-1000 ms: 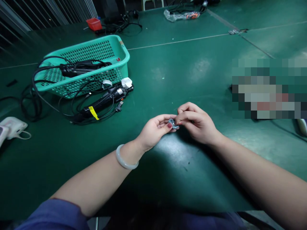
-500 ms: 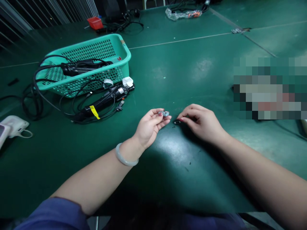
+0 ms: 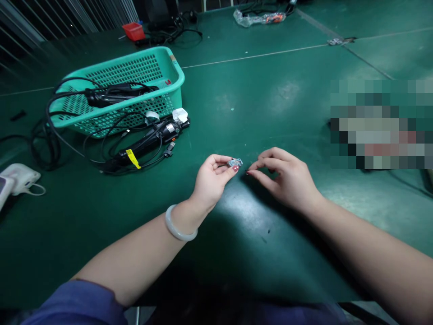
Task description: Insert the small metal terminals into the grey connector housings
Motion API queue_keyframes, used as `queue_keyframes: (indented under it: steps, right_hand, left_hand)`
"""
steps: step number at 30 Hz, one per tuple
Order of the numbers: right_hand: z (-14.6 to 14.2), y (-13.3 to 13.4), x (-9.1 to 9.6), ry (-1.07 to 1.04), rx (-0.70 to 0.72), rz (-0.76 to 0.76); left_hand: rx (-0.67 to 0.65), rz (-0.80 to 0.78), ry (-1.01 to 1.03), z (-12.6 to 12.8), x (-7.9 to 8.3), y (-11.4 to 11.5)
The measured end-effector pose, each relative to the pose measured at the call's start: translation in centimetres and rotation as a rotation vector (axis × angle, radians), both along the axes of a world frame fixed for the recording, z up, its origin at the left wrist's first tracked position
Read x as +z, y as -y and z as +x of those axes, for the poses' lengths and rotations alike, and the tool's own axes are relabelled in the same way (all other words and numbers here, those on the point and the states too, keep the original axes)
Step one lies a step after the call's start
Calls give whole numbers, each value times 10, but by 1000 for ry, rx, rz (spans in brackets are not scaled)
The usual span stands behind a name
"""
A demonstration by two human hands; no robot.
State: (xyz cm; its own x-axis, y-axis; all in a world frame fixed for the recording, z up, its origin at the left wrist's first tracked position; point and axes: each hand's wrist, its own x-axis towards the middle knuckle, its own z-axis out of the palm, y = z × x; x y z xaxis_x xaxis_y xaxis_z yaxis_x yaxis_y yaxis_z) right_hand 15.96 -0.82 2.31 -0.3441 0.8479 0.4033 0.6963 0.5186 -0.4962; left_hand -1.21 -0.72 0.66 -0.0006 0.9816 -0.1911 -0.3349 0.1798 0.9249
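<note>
Near the middle of the table, my left hand (image 3: pixel 213 176) pinches a small grey-blue part (image 3: pixel 235 162) between thumb and fingers. Fine detail shows on its upper face, but its exact kind is too small to tell. A pale bangle circles my left wrist. Just to the right, a short gap away from that part, my right hand (image 3: pixel 286 178) has its thumb and index finger brought together low over the green table (image 3: pixel 216 108). A tiny dark spot shows at those fingertips; I cannot make out what it is.
At the left stands a green plastic basket (image 3: pixel 176 83) with a black corded tool inside. Another black tool (image 3: pixel 145 142) with a yellow tag and cables lies before it. A white device (image 3: pixel 22 176) sits at the left edge; a red box (image 3: pixel 134 31) is farther back. A blurred patch covers the right.
My left hand has turned the grey-blue part so its detailed face shows. The black piece with a pale outline by my right fingertips no longer shows; those fingertips shifted slightly left.
</note>
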Motion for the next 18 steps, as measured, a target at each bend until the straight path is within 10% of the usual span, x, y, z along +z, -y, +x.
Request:
queue_keyframes:
  steps: [18]
  right_hand:
    - [0,4,1,157,-89,103]
  left_hand:
    - [-118,15,-61,3,2,5]
